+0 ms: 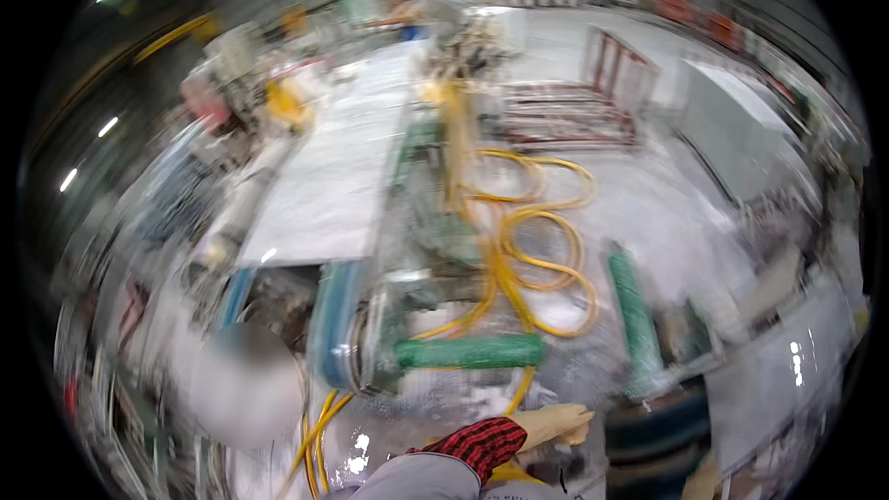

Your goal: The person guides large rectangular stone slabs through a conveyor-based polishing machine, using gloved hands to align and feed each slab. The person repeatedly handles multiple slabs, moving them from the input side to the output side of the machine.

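Note:
My left hand (556, 426), in a pale yellow glove under a red-and-black checked cuff (482, 449), reaches rightward across the front of my body. Its fingers look mostly stretched out, and I see nothing held in them. Just beyond it, a yellow hose (521, 389) runs under a green roller (470, 352). Right of the glove are dark blue bands (657, 440) on a machine part. A tan patch (704, 480) at the lower edge may be my right glove, but too little of it shows to tell. Motion blurs most of the view.
A long white slab surface (324, 167) stretches away at left, with blue belts (338, 324) below its near end. Yellow hose loops (546, 250) lie on the pale floor. Beyond are a reddish-brown rack (569, 116), a grey cabinet (736, 134) and a distant person (405, 14).

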### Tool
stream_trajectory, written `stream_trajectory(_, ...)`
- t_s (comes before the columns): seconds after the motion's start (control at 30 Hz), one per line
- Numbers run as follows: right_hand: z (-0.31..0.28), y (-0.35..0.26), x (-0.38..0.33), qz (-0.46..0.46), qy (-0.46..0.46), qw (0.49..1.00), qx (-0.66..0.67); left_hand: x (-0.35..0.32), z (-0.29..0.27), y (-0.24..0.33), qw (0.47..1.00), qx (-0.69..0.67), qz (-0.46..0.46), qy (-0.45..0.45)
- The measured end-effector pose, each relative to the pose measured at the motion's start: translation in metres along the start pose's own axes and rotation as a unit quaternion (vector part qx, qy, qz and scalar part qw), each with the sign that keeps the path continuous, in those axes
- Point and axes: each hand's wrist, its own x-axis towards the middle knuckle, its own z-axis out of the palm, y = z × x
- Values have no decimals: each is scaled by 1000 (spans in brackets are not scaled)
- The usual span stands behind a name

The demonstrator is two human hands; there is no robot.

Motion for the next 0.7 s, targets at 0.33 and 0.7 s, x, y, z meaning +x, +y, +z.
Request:
stream_trajectory(0.33,157,-21,-170,165,-257,949,-72,-329,-83,-260,833,-213,100,501)
stream_trajectory(0.7,379,214,-422,495,-707,500,-74,-389,-64,-277,743,-464,128,464)
